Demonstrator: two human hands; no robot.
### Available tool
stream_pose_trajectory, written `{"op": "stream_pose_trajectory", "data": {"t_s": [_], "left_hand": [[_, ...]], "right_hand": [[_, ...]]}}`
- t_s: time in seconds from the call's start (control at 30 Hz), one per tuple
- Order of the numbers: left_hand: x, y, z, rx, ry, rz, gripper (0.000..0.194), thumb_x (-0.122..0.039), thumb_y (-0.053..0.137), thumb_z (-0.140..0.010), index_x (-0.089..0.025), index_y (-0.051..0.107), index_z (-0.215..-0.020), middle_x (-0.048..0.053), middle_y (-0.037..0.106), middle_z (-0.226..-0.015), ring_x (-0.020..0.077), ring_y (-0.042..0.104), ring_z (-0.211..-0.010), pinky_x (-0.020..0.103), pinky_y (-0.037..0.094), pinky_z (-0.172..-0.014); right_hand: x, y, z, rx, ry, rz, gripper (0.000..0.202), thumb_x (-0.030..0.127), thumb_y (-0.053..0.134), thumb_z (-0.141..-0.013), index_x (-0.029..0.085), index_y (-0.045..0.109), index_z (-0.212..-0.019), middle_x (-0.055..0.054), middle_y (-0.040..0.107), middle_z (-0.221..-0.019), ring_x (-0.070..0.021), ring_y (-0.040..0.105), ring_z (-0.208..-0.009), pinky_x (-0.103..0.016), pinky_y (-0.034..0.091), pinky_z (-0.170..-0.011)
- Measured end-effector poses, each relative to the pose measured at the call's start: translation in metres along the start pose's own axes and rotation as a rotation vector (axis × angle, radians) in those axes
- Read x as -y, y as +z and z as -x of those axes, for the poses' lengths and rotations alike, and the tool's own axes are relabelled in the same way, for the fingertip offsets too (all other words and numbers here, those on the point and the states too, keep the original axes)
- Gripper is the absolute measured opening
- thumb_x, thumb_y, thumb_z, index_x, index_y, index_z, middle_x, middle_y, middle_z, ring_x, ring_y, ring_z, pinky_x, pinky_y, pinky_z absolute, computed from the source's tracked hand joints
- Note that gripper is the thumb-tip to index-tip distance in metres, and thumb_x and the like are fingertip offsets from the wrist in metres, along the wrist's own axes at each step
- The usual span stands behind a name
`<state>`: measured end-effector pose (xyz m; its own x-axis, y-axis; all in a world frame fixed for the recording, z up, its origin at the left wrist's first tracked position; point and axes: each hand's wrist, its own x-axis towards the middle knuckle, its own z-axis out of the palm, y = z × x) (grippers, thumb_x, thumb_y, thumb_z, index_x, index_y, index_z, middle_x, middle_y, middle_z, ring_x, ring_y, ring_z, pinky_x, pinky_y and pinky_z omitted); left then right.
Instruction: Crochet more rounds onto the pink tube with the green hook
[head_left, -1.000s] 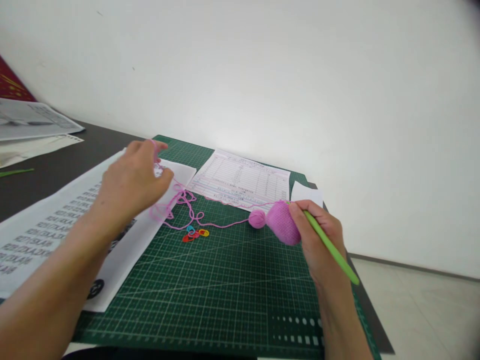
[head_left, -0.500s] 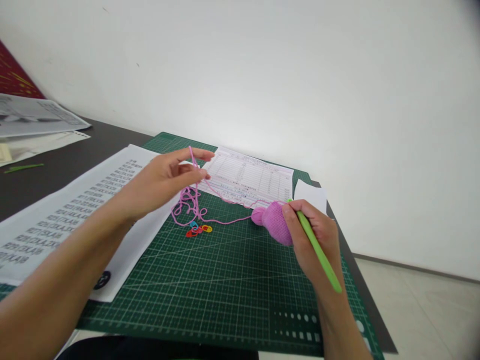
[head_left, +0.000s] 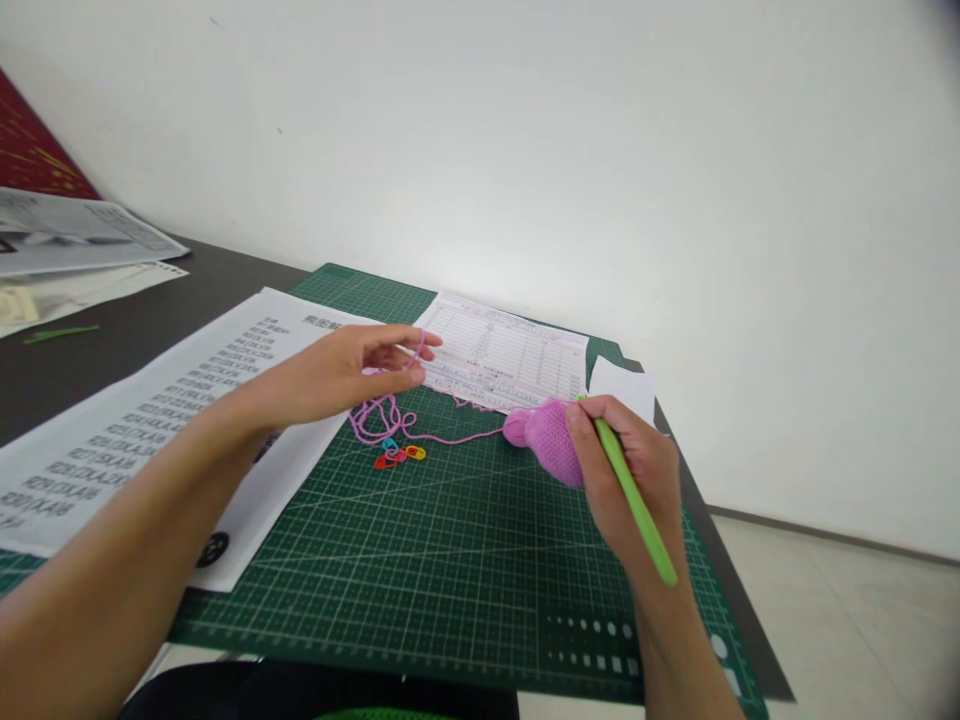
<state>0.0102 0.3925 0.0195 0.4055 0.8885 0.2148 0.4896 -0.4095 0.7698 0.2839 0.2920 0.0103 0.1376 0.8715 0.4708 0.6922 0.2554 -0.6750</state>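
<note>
My left hand (head_left: 349, 370) hovers above the mat with pink yarn (head_left: 418, 350) looped over its forefinger and running between the fingers; the thumb is held slightly apart from the forefinger. My right hand (head_left: 630, 460) grips a green crochet hook (head_left: 637, 505) like a pen, its handle slanting down toward the wrist. Thumb and fingers of that hand also pinch a rounded pink crochet piece (head_left: 553, 440), where the hook's tip is mostly hidden. Beside the piece lies a small ball of pink yarn (head_left: 516, 428). A loose yarn tangle (head_left: 375, 418) rests under my left hand.
Red, blue, pink and yellow stitch markers (head_left: 401, 455) lie on the green cutting mat (head_left: 405, 540). A printed pattern sheet (head_left: 172, 400) is at left, and a form (head_left: 502, 345) lies at the back. Further papers (head_left: 82, 235) sit far left. A white wall (head_left: 525, 150) stands behind.
My left hand has moved down and slightly right, and the yarn strand between it and the crochet piece hangs slacker. My right hand stays nearly in place with hook and piece.
</note>
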Motion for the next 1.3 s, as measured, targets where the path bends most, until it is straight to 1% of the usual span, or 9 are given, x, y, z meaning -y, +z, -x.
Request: {"op": "stream_pose_trajectory", "data": {"t_s": [0.13,0.23,0.4,0.53,0.67,0.73,0.97,1.13,1.3], "left_hand": [[-0.005,0.002,0.000,-0.130,0.016,-0.011,0.043,-0.041,0.048,-0.098,-0.019,0.066,-0.130,0.011,0.079,-0.102,0.0252,0.072,-0.087,0.041,0.056,-0.080],[-0.005,0.003,-0.001,-0.185,0.022,-0.076,0.035,-0.040,0.061,-0.095,-0.016,0.070,-0.118,0.012,0.075,-0.108,0.0250,0.070,-0.091,0.045,0.055,-0.084],[0.002,0.004,-0.001,-0.182,0.055,-0.107,0.033,-0.043,0.049,-0.104,-0.017,0.068,-0.111,0.008,0.074,-0.105,0.0205,0.072,-0.087,0.043,0.059,-0.082],[0.005,0.018,0.000,-0.250,0.098,-0.277,0.026,-0.036,0.068,-0.094,-0.017,0.070,-0.111,0.009,0.071,-0.117,0.0284,0.066,-0.109,0.055,0.049,-0.100],[-0.007,0.030,0.005,-0.348,0.168,-0.272,0.042,-0.032,0.054,-0.100,-0.013,0.058,-0.137,0.018,0.065,-0.133,0.0327,0.057,-0.126,0.057,0.039,-0.110],[-0.015,0.034,0.010,-0.306,0.204,-0.211,0.042,-0.035,0.051,-0.102,-0.012,0.057,-0.137,0.017,0.068,-0.129,0.0294,0.061,-0.121,0.049,0.045,-0.106],[-0.032,0.056,0.021,0.173,0.296,-0.023,0.026,-0.034,0.061,-0.098,-0.025,0.070,-0.121,0.003,0.079,-0.109,0.0195,0.073,-0.100,0.029,0.054,-0.086],[-0.032,0.063,0.021,0.255,0.238,0.046,0.023,-0.028,0.057,-0.099,-0.019,0.075,-0.088,0.001,0.073,-0.074,0.0166,0.064,-0.067,0.026,0.044,-0.062],[-0.033,0.061,0.021,0.250,0.151,0.158,0.029,-0.027,0.051,-0.099,-0.020,0.068,-0.077,-0.003,0.060,-0.064,0.0148,0.054,-0.061,0.025,0.037,-0.057]], "right_hand": [[0.001,-0.002,0.001,-0.018,0.010,-0.009,0.027,0.036,0.054,-0.096,0.020,0.063,-0.077,0.004,0.052,-0.063,-0.0101,0.043,-0.058,-0.025,0.038,-0.061],[0.001,-0.001,0.000,-0.022,0.020,-0.014,0.027,0.036,0.053,-0.097,0.020,0.063,-0.078,0.004,0.051,-0.064,-0.0100,0.042,-0.057,-0.026,0.038,-0.061],[-0.003,0.002,-0.001,-0.001,0.013,-0.024,0.027,0.035,0.053,-0.097,0.020,0.062,-0.077,0.004,0.053,-0.065,-0.0108,0.045,-0.059,-0.026,0.038,-0.062],[-0.006,0.005,0.000,0.026,-0.017,-0.055,0.026,0.033,0.052,-0.099,0.020,0.060,-0.077,0.003,0.055,-0.067,-0.0117,0.049,-0.062,-0.027,0.039,-0.063],[-0.004,0.010,0.001,0.098,-0.108,-0.114,0.022,0.027,0.051,-0.100,0.021,0.059,-0.080,0.002,0.059,-0.073,-0.0126,0.055,-0.069,-0.026,0.041,-0.066],[-0.001,0.014,0.002,0.164,-0.172,-0.150,0.020,0.025,0.051,-0.100,0.021,0.059,-0.082,0.002,0.061,-0.076,-0.0127,0.056,-0.074,-0.026,0.043,-0.069],[0.004,0.030,0.010,0.281,-0.254,-0.211,0.021,0.017,0.049,-0.098,0.021,0.054,-0.079,0.002,0.060,-0.076,-0.0130,0.056,-0.078,-0.026,0.043,-0.074],[0.001,0.033,0.013,0.306,-0.199,-0.227,0.021,0.018,0.049,-0.098,0.021,0.054,-0.078,0.001,0.059,-0.076,-0.0135,0.056,-0.077,-0.027,0.043,-0.072],[0.003,0.027,0.010,0.380,-0.155,-0.252,0.015,0.021,0.052,-0.096,0.021,0.057,-0.081,0.000,0.062,-0.082,-0.0154,0.058,-0.082,-0.031,0.046,-0.083]]}}
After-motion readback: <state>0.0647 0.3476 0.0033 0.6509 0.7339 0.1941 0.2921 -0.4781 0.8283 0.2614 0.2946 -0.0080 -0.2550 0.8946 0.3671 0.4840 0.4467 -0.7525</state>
